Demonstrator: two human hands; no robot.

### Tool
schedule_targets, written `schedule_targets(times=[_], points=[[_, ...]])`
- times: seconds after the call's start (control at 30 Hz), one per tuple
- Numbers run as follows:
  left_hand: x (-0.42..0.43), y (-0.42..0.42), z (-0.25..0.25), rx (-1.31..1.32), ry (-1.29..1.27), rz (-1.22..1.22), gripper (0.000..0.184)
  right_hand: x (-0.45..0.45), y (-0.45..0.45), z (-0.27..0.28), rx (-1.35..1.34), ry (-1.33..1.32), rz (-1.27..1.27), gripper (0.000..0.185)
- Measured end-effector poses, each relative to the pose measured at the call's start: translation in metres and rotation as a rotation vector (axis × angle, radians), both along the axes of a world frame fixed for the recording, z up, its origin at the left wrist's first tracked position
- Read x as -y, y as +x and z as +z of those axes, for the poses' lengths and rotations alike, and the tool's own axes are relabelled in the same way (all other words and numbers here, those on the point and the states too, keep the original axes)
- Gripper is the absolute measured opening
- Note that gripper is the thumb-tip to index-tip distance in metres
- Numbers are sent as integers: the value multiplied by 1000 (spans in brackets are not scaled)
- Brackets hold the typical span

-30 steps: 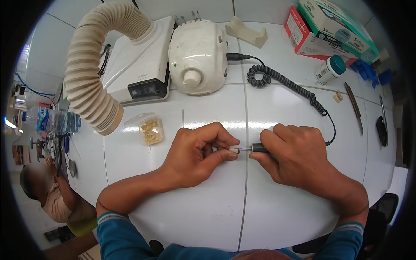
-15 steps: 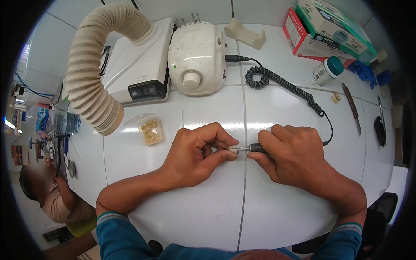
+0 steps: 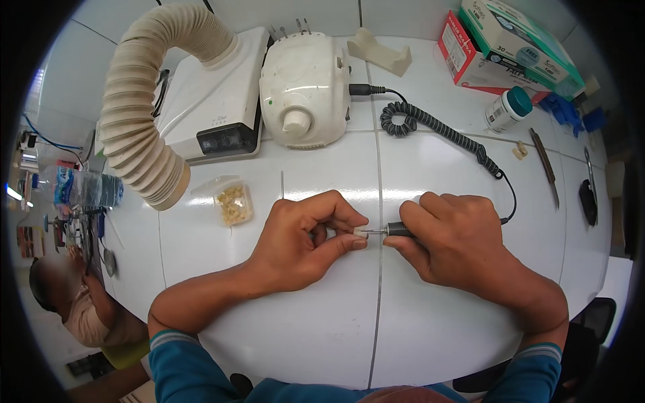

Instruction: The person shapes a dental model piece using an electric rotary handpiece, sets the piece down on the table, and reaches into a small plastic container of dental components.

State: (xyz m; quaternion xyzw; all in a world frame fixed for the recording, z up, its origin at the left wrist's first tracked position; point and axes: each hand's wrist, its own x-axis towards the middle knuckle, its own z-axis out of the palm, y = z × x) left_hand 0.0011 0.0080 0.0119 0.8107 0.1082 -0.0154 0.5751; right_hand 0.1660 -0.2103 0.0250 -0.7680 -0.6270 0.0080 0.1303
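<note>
Thumb and fingers of my left hand [image 3: 306, 242] pinch a small whitish piece [image 3: 359, 232], mostly covered by the fingertips. My right hand [image 3: 457, 242] is closed round a dark rotary handpiece [image 3: 398, 229], whose thin metal bit [image 3: 376, 231] points left and meets the piece. From the handpiece a coiled black cord [image 3: 443, 129] runs back to a white control unit [image 3: 302, 91] with a round knob. A small clear box [image 3: 233, 203] of yellowish bits sits open beyond my left wrist.
At the back left, a ribbed hose [image 3: 134, 114] arches from a white machine [image 3: 215, 101]. Glove boxes [image 3: 514, 50], a capped bottle [image 3: 508, 109], a brown-handled tool [image 3: 545, 164] and a cream holder [image 3: 379, 54] lie right and behind. Another person [image 3: 87, 302] sits at far left.
Both hands keep their grips and almost the same positions. The view has shifted very slightly.
</note>
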Motion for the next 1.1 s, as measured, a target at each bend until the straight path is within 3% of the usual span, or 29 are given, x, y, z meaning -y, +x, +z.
schedule_targets(times=[0.63,0.83,1.1], points=[[-2,0,0,8,69,-55,16,2,1,0,-12,-4,9,39],[-2,0,1,-4,-49,-21,25,5,5,-1,-55,44,12,39],[-6,-4,-3,12,-171,-6,22,5,4,-1,-70,55,-8,40]])
